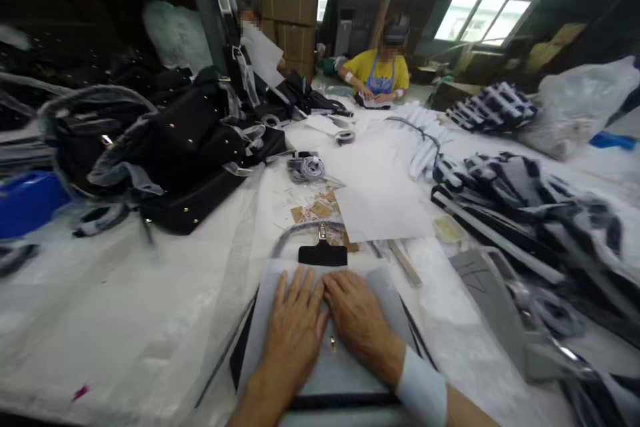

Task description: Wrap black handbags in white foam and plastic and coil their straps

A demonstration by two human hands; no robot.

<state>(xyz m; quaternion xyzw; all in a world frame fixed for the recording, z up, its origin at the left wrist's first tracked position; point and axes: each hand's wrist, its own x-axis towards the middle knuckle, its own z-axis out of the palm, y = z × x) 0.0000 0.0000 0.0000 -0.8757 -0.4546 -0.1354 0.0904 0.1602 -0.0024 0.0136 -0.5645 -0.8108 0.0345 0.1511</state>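
- Black bag (pixel 345 401): lying flat at the middle of the table's near edge, largely covered by a pale sheet (pixel 370 370); dark borders show at its left side and along its near end.
- Black tab (pixel 323 255): projecting beyond the sheet's far edge, with a metal clasp (pixel 322 231) on it; a wrapped handle (pixel 287 235) arches around both.
- Left hand (pixel 296 327): palm down on the sheet, fingers extended and slightly apart, gripping nothing.
- Right hand (pixel 357 317): laid on the sheet, fingers close together and pointing toward the left hand, clamped on nothing; whether the two hands touch cannot be told. A pale band (pixel 423 383) encircles the wrist.
- Gold-coloured fitting (pixel 333 344): at the sheet's middle, just beside the right hand.
- Beyond the tab, on the table (pixel 135 320): brown cards (pixel 320 208), white sheets (pixel 385 207) and a wrapped coil (pixel 306 168).
- Toward the table's left edge: a heap of black studded bags (pixel 190 140).
- Toward the right edge: a grey case (pixel 495 307), with dark strips (pixel 540 207) piled beyond it.
- At the far edge: a co-worker in a yellow top (pixel 377 73), both hands on a dark piece.
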